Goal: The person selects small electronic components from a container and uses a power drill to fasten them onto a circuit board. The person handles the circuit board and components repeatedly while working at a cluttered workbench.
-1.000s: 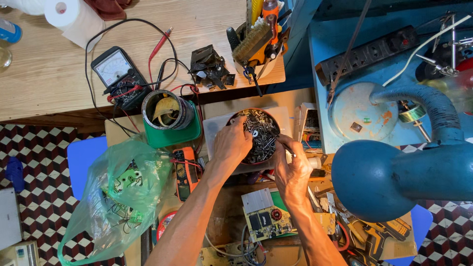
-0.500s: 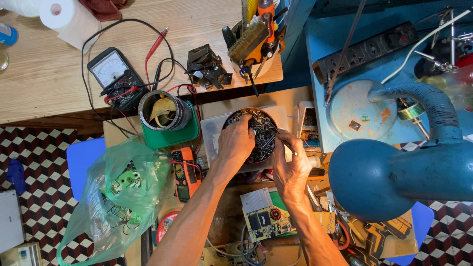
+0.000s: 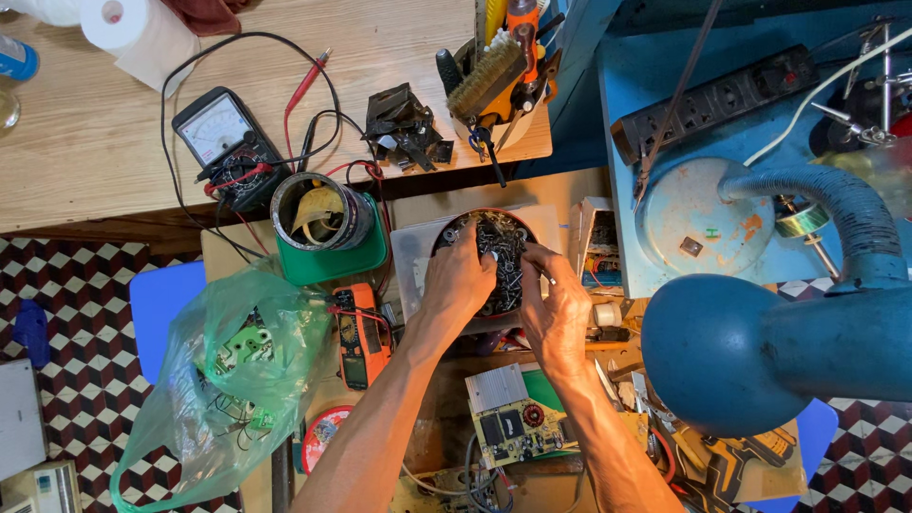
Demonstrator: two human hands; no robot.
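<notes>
We're digging w/ left hand (image 3: 463, 277) in the round dark bowl of small metal screws (image 3: 494, 258) on the bench centre, fingers curled together into the pile. Right hand (image 3: 556, 309) is now pinching at the bowl's rim, shifted in vs. a sec ago, so sorting's ongoing.

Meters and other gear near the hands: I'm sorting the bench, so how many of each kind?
Meters: 2 (black meter, orange meter)
Circuit boards: 1 (circuit board)
Screw bowls: 1 (bowl of screws, under left hand and right hand)
Total: 4
</notes>
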